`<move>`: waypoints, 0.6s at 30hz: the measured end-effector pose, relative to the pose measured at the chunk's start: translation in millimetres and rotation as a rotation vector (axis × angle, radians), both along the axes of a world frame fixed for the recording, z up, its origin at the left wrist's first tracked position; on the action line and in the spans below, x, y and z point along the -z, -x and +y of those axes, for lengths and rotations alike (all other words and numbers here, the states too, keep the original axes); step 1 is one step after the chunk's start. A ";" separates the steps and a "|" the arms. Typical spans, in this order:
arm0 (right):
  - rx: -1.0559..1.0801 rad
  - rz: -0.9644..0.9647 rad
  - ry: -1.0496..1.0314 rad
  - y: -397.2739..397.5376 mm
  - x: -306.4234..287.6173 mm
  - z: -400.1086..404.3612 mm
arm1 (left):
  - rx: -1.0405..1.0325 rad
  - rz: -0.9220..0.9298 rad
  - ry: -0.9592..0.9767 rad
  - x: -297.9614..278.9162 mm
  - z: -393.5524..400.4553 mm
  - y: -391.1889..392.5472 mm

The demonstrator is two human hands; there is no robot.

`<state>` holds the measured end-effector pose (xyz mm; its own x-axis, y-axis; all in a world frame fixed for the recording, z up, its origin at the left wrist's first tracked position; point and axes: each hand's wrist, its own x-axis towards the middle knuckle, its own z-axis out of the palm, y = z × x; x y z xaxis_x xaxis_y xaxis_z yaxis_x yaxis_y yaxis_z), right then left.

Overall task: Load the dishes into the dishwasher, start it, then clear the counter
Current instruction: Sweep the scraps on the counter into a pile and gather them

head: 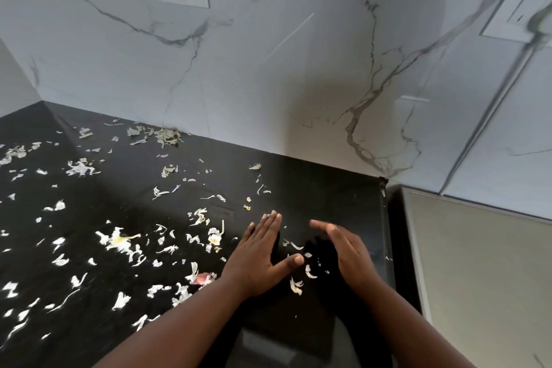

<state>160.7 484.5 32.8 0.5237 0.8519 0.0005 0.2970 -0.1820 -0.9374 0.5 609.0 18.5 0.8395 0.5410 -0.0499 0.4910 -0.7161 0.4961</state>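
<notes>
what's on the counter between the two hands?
In the head view, a few pale peel scraps lie on the black counter between the left hand and right hand; otherwise that stretch is bare.

Glossy black stone counter; marbled glossy wall

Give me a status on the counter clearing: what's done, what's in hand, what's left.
Done: no dishes stand on the black counter; the dishwasher is out of view, so loading and starting cannot be confirmed. In hand: the left hand lies flat and the right hand stands on edge, a few peel scraps between them. Left: most of the peels lie scattered across the counter's left side.
</notes>
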 end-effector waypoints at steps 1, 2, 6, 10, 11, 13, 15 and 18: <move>0.040 -0.135 0.100 -3.8 2.6 -7.5 | 0.005 -0.037 0.053 -2.5 -0.5 3.2; 0.007 -0.297 0.248 -4.1 4.3 -13.4 | 0.019 -0.065 0.087 -5.7 -0.3 7.3; -0.248 -0.787 0.611 19.1 18.1 -13.9 | 0.070 -0.091 -0.046 -20.0 8.6 42.3; -0.266 -0.805 0.591 75.4 12.8 22.0 | 0.028 0.012 -0.189 -16.1 35.1 107.4; -0.276 -0.816 0.586 91.1 13.6 33.2 | 0.010 0.044 -0.206 -12.4 43.4 125.5; -0.326 -0.840 0.556 126.6 15.4 54.3 | -0.025 0.069 -0.213 -5.4 59.4 161.2; -0.382 -0.833 0.524 162.9 15.8 72.2 | -0.046 0.064 -0.235 2.2 72.9 192.6; -0.390 -0.664 0.447 197.0 16.3 92.9 | -0.089 0.003 -0.268 8.6 84.1 223.1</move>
<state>-36.4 577.4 16.6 0.2061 0.9628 -0.1746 0.8712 -0.2618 -0.4152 -222.6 693.1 9.9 0.7885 0.6066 0.1021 0.5587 -0.7757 0.2935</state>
